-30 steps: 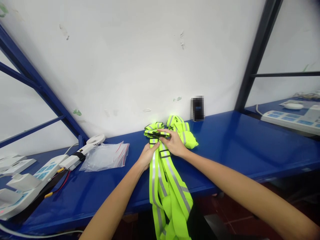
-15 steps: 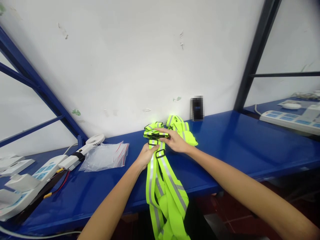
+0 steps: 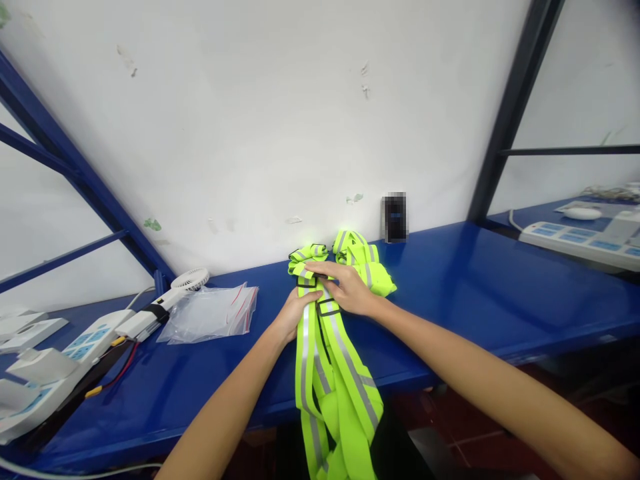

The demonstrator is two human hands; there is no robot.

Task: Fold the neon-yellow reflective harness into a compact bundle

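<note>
A neon yellow-green reflective harness (image 3: 345, 360) with grey stripes and black buckles hangs in long straps over the front edge of the blue table (image 3: 480, 287). My left hand (image 3: 294, 312) grips its left strap just below a buckle, thumb on top. From the right, my right hand (image 3: 347, 285) closes over the folded upper part, fingers laid across a dark buckle or band that they partly cover. Behind my hands lies a small folded bundle of the same webbing (image 3: 310, 253). Another rolled yellow-green bundle (image 3: 373, 267) rests farther right, against the wall.
Clear zip bags (image 3: 213, 313) lie on the left, beside a small white fan (image 3: 190, 280) and a power strip (image 3: 65, 367) with plugs and wires. A blurred-out dark object (image 3: 395, 218) stands by the wall. Another power strip (image 3: 580, 239) is at far right.
My right hand has moved down slightly and its fingers now lie over the folded webbing and dark buckle. The hanging straps have shifted a little to the right.
</note>
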